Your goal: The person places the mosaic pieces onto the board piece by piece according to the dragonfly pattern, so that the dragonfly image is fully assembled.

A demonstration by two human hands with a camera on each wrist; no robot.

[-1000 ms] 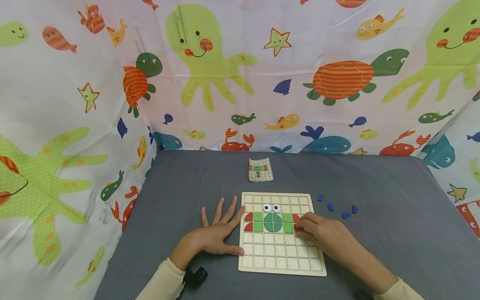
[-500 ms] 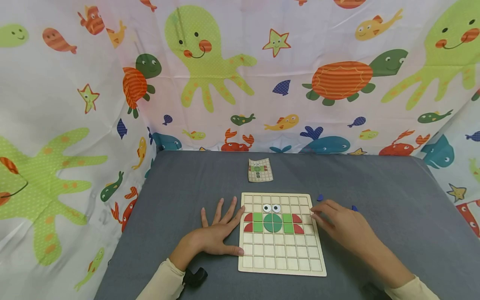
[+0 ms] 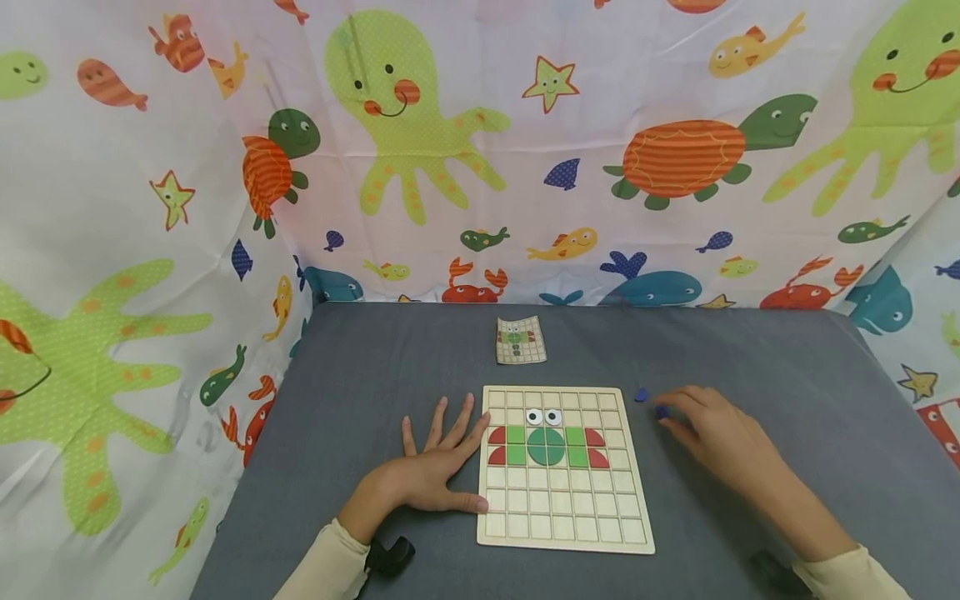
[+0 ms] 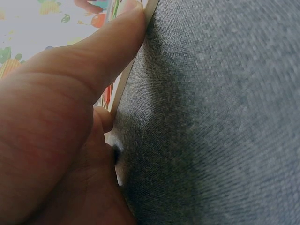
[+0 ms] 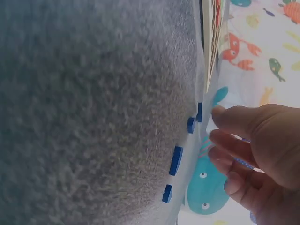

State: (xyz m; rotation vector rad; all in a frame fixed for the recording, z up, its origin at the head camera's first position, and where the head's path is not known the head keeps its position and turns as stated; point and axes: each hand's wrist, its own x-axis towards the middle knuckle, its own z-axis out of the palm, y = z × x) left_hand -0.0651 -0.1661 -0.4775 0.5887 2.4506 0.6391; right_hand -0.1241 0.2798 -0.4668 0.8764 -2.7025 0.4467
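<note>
A square wooden grid board (image 3: 558,527) lies on the grey cloth, with red, light green, dark green and eye tiles set in its upper half. My left hand (image 3: 429,475) is spread flat on the cloth at the board's left side, and its thumb and a fingertip touch the edge. Right of the board, my right hand (image 3: 723,429) hovers over small blue tiles, fingers loosely bent and thumb apart. One blue tile (image 3: 662,412) shows by its fingertips and another (image 3: 641,395) lies beyond them. Several blue tiles (image 5: 176,161) appear on the cloth in the right wrist view; the hand covers some in the head view.
A small pattern card (image 3: 521,341) with a gridded picture lies behind the board. A white curtain (image 3: 450,150) printed with sea animals hangs behind and beside the grey table (image 3: 375,358).
My right hand has left the red tiles at the board's right side and moved right to the blue tiles. Both red tiles there are now uncovered. The left hand has stayed in place.
</note>
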